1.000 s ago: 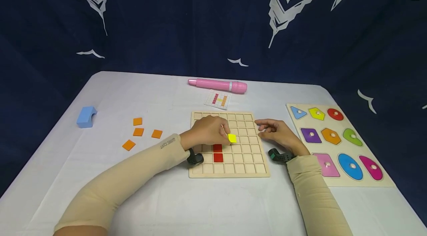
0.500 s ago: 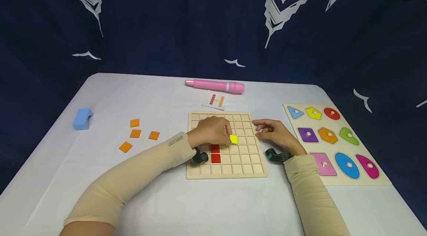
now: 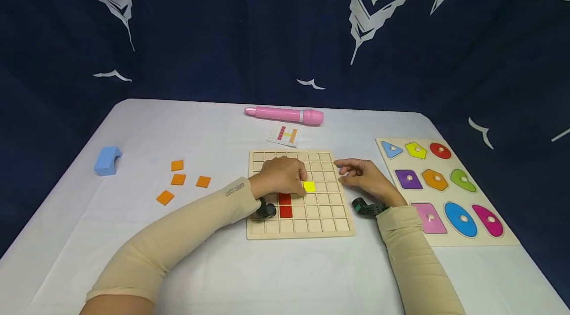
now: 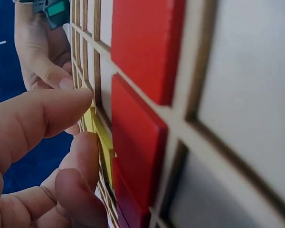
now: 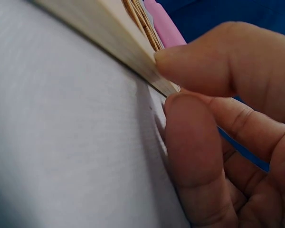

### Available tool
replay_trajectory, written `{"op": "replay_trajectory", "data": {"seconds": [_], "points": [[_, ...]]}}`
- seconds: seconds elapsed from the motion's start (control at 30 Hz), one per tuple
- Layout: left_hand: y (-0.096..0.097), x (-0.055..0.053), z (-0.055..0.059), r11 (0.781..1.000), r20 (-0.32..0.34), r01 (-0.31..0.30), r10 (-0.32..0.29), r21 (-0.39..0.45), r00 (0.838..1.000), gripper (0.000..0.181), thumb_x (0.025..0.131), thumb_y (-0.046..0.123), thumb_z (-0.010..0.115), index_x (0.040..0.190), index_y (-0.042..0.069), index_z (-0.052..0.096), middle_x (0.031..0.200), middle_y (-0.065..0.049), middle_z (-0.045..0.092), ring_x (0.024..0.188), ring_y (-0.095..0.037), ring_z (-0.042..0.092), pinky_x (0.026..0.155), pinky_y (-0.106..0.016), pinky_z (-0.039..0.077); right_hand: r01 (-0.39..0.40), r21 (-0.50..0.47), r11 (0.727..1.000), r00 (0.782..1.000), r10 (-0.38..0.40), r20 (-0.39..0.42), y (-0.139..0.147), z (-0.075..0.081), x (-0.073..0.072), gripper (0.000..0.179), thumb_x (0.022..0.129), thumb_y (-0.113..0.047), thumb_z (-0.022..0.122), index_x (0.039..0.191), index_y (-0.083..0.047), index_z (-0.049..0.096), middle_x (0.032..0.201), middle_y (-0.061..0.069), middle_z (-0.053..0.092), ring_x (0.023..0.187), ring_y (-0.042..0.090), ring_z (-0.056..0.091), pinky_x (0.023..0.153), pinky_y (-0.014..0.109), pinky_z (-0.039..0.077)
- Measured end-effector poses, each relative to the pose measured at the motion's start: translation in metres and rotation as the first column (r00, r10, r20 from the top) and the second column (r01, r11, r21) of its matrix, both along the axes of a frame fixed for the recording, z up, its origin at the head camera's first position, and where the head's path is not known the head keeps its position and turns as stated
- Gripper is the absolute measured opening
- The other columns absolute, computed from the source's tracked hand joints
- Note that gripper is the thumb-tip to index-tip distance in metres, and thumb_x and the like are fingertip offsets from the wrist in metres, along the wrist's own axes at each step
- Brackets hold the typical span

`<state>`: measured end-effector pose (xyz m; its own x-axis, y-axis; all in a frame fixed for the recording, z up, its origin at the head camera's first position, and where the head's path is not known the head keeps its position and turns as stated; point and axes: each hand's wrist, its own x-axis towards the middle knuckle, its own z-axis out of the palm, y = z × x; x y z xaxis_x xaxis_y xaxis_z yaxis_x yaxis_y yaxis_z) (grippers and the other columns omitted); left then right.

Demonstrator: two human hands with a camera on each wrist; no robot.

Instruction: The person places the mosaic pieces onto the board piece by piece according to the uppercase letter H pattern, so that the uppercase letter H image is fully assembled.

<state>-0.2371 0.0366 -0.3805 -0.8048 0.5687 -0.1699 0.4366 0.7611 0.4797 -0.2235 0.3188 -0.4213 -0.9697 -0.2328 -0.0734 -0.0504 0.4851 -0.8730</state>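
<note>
A wooden grid board [image 3: 320, 234] lies on the white table. Over its left-middle part my left hand [image 3: 281, 176] pinches a yellow square tile [image 3: 309, 186], which sits flat in a cell. In the left wrist view, thumb and fingertip flank yellow [image 4: 90, 118], close to red tiles [image 4: 135, 135] seated in a row. Two red tiles [image 3: 285, 205] show in the head view; the hand covers cells behind them. My right hand [image 3: 366, 179] rests at the board's right edge, fingers loosely bent, fingertips [image 5: 168, 59] at the rim in the right wrist view.
Several orange tiles [image 3: 177, 179] lie loose left of the board. A blue arch block [image 3: 107, 161] stands farther left. Behind the board are a pattern card [image 3: 285, 134] and a pink pen-shaped object [image 3: 282, 114]. A knobbed shape puzzle [image 3: 403, 147] lies at the right.
The yellow tile, tilted at the left fingertips earlier, now lies flat in its cell. The right hand keeps its place at the board's edge. The head view has shifted slightly.
</note>
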Motion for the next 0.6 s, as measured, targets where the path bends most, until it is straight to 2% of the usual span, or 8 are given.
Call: {"op": "replay_trajectory", "data": {"seconds": [0.17, 0.33, 0.6], "points": [[-0.01, 0.004, 0.001, 0.999, 0.019, -0.004, 0.003, 0.045, 1.0, 0.027, 0.087, 0.027, 0.087, 0.111, 0.021, 0.077, 0.086, 0.014, 0.071, 0.077, -0.011, 0.061, 0.066, -0.033, 0.048, -0.007, -0.002, 1.0, 1.0, 0.007, -0.008, -0.001, 0.0, 0.0, 0.053, 0.095, 0.001, 0.074, 0.144, 0.014, 0.059, 0.107, 0.011, 0.066, 0.085, 0.01, 0.054, 0.074, 0.017, 0.049], [-0.023, 0.011, 0.004, 0.994, 0.022, 0.016, -0.019, 0.11, 1.0, 0.028, 0.089, 0.025, 0.085, 0.116, 0.02, 0.077, 0.087, 0.014, 0.072, 0.076, -0.01, 0.062, 0.069, -0.034, 0.049, -0.004, 0.008, 1.0, 1.0, 0.004, -0.008, -0.001, 0.002, 0.0, 0.053, 0.095, 0.001, 0.075, 0.144, 0.013, 0.059, 0.109, 0.013, 0.066, 0.085, 0.011, 0.054, 0.074, 0.017, 0.049], [-0.047, 0.024, 0.005, 0.971, -0.004, 0.051, -0.052, 0.232, 0.999, 0.025, 0.093, 0.027, 0.082, 0.116, 0.017, 0.079, 0.085, 0.016, 0.07, 0.073, -0.007, 0.061, 0.071, -0.031, 0.048, -0.01, 0.013, 1.0, 1.0, 0.01, -0.013, -0.001, 0.001, 0.001, 0.053, 0.096, 0.0, 0.075, 0.144, 0.014, 0.059, 0.108, 0.015, 0.065, 0.085, 0.01, 0.054, 0.074, 0.018, 0.049]]}}
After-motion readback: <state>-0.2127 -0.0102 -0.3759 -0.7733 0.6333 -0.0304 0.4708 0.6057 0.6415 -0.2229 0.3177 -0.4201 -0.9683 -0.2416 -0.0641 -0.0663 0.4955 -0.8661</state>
